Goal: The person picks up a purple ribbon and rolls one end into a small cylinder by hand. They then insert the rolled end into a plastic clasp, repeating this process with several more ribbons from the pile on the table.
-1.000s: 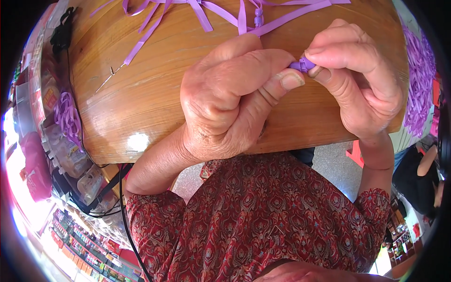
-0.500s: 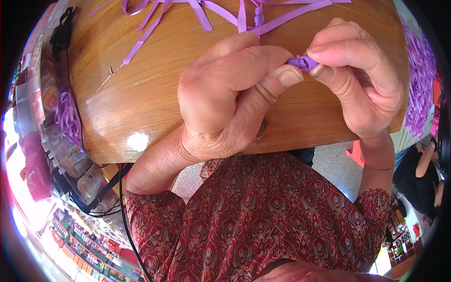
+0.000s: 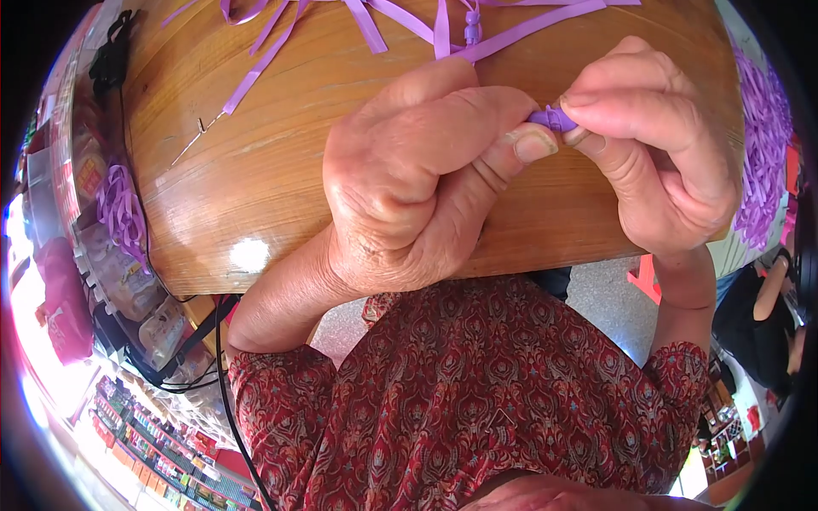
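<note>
A small purple plastic buckle (image 3: 554, 119) is pinched between my two hands above the wooden table. My left hand (image 3: 417, 170) is closed, its thumb and forefinger gripping the buckle's left end. At the other end, my right hand (image 3: 660, 140) squeezes it between thumb and fingertips, with the remaining fingers curled. Most of the buckle is covered by fingertips. Beyond my hands lie purple ribbons (image 3: 256, 85), and another purple plastic fastener (image 3: 471, 30) sits on a ribbon at the far edge of view.
The wooden table (image 3: 230, 187) spans the view. A thin metal needle-like tool (image 3: 189, 145) touches a ribbon's end at left. Purple ribbon bundles lie at the far left (image 3: 121, 209) and right (image 3: 763, 145). A black cable (image 3: 223, 375) runs along the left. Another person (image 3: 754, 324) is at right.
Both hands have shifted slightly right with the buckle. The buckle looks turned a little, and its two ends seem closer together. The ribbons on the table have barely moved.
</note>
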`<move>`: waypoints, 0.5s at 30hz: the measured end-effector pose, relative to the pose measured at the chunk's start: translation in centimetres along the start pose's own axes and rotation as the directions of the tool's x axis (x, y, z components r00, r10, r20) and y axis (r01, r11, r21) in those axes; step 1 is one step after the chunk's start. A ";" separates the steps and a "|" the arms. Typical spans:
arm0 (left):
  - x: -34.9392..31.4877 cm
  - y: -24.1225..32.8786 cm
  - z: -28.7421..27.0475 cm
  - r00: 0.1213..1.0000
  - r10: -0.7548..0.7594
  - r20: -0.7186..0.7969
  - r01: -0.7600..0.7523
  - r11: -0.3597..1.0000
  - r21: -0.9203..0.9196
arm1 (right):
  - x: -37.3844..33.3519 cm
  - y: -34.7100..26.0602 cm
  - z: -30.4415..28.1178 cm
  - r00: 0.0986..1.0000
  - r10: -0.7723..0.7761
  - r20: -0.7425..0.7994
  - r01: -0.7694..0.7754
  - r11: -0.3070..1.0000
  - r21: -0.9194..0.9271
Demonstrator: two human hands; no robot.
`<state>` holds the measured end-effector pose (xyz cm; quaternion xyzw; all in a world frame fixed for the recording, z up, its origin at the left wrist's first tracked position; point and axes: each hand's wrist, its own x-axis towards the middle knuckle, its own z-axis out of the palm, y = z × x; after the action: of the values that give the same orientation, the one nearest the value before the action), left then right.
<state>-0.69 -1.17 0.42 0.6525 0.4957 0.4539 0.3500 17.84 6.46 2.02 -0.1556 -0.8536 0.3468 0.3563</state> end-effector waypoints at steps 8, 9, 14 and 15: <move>0.0 -0.4 0.2 0.989 0.148 -0.026 -0.148 0.989 0.012 | -0.1 -0.2 0.0 0.999 -0.019 0.026 0.019 1.000 -0.007; 0.0 -0.3 0.2 0.989 0.147 -0.025 -0.147 0.989 0.012 | 0.2 -0.3 -0.1 1.000 -0.017 0.026 0.018 1.000 -0.006; -0.2 0.0 0.1 0.984 0.176 0.011 -0.176 0.980 0.096 | 0.9 -2.9 0.4 0.997 0.011 0.071 0.000 0.988 -0.155; -0.2 0.1 0.2 0.985 0.173 0.012 -0.174 0.980 0.096 | 0.8 -3.0 0.4 0.997 0.013 0.071 -0.002 0.988 -0.153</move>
<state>-0.53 -1.35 0.41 0.7102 0.4576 0.4571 0.2780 16.88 4.52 4.36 -0.1730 -0.8894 0.2870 0.3110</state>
